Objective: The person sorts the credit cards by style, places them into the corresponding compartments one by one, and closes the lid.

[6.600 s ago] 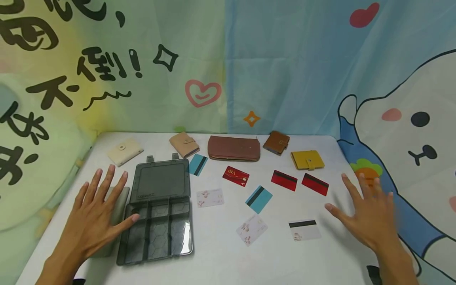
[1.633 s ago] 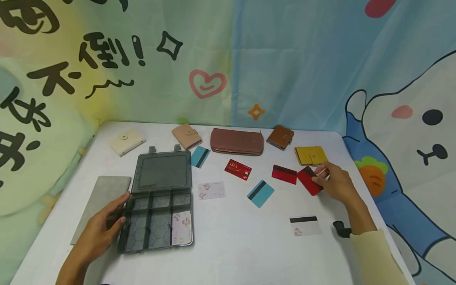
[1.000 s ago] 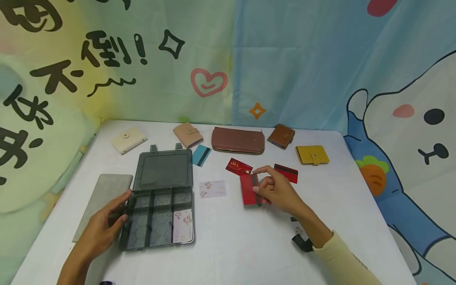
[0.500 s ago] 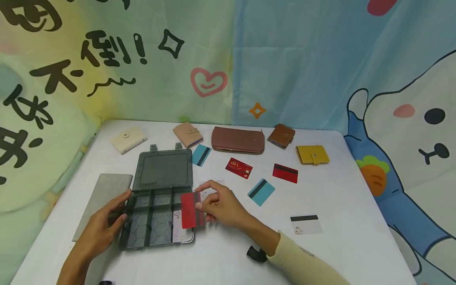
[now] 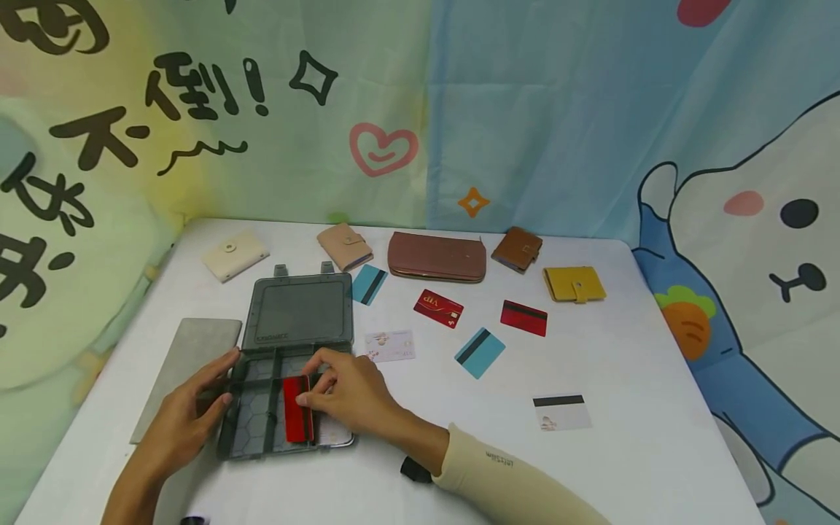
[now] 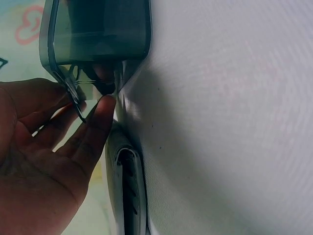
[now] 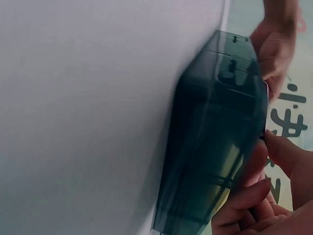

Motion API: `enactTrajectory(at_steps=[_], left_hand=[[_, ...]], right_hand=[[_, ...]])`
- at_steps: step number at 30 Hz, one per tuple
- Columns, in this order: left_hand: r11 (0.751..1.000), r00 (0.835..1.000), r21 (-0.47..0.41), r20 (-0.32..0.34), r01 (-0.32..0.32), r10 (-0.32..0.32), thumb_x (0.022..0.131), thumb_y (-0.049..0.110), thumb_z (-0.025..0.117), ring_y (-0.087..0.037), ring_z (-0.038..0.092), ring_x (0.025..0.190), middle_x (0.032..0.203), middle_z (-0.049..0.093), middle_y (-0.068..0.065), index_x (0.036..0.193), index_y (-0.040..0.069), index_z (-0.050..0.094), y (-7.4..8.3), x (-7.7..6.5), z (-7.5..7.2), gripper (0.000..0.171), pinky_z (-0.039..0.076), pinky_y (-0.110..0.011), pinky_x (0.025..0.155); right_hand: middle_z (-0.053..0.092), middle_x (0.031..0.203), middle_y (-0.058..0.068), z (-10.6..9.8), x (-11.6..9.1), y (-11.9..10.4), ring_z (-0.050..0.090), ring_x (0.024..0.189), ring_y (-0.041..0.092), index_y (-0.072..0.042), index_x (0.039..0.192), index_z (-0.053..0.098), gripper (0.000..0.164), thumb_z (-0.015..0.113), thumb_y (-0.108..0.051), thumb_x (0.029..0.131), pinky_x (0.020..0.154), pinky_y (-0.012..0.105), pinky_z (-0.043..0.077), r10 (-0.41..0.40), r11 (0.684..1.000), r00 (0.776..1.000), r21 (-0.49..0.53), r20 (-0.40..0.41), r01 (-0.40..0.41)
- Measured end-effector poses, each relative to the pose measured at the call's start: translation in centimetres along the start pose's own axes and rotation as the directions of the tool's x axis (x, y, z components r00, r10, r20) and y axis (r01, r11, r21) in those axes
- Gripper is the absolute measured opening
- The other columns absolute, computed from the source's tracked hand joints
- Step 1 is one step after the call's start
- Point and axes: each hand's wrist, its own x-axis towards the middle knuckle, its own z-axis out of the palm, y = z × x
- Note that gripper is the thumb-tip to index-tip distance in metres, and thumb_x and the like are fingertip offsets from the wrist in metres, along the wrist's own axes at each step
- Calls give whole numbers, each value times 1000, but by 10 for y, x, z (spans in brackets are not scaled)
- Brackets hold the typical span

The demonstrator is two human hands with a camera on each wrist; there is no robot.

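My right hand (image 5: 351, 390) pinches a red card (image 5: 297, 410) with a dark stripe. The card is tilted at the middle front compartment of an open grey translucent divided box (image 5: 303, 310); how deep it sits cannot be told. A white flowered card (image 5: 337, 432) lies in the compartment to its right, partly hidden by that hand. My left hand (image 5: 187, 415) touches the box's left side with its fingertips, thumb and fingers apart. The left wrist view has those fingers at the wall of the box (image 6: 102, 39); the right wrist view shows my right fingers (image 7: 254, 196) along its other side.
Two blue cards (image 5: 480, 354), a red VIP card (image 5: 438, 308), a striped red card (image 5: 523, 318) and two whitish cards (image 5: 562, 413) lie on the table. Several wallets line the back, including a long brown one (image 5: 436, 257). A grey slab (image 5: 190, 364) lies left of the box.
My right hand has picked up the red card at the right and carried it left over the box. Before that, a white card went from the table into the box. My left hand came to the box.
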Motion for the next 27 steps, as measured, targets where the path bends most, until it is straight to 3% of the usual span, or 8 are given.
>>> enactTrajectory(at_steps=[3,6,12,20,27], left_hand=[[1000,1000,-2,-2,-2,2,87,-10,68,17,45,112,147,51,-15,151,15,45,0,0,0,72,42,0,86],[1000,1000,-9,-4,-5,5,87,-10,68,17,45,111,147,51,-15,151,15,45,-1,0,0,73,42,0,86],[1000,1000,-18,-7,-13,13,87,-10,68,18,44,113,147,51,-16,151,14,45,-2,1,0,72,41,1,87],[1000,1000,-21,-4,-14,14,87,-10,68,19,43,113,147,51,-17,151,14,45,-3,1,0,72,42,1,86],[1000,1000,-24,1,-8,8,87,-10,68,20,43,112,147,51,-17,151,14,45,-2,0,0,72,43,0,85]], right_hand=[[62,68,-28,4,2,1,54,64,-7,-29,107,66,30,81,-37,83,59,18,42,-36,993,999,-111,-19,33],[58,66,-26,2,2,4,51,62,-5,-29,106,67,30,82,-39,82,61,17,41,-73,987,997,-148,-20,69],[61,72,-17,-16,1,19,50,52,6,-20,107,69,29,82,-31,83,50,19,42,-112,993,994,-24,17,113],[66,82,-9,-58,-6,45,57,64,17,-20,109,70,33,83,-32,82,53,24,49,21,998,999,53,-40,-19],[67,89,-5,-100,-17,77,60,72,19,-21,111,72,36,84,-33,80,58,28,51,140,990,981,43,-135,-136]])
